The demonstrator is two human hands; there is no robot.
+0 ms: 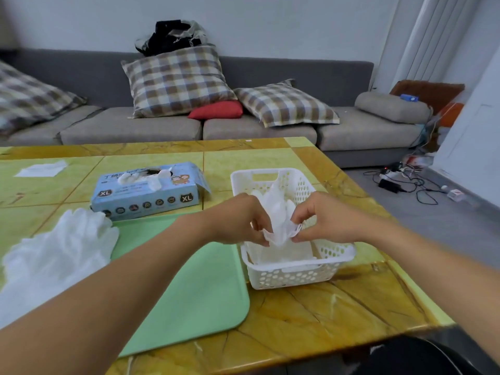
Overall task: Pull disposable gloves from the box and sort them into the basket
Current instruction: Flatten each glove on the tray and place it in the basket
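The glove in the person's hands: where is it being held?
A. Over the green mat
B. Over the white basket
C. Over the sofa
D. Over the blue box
B: both the left hand and the right hand pinch the white glove directly above the white basket, with the blue box off to the left.

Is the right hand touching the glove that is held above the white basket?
Touching. The head view shows the right hand pinching the glove at its edge over the basket, with no gap between fingertips and glove.
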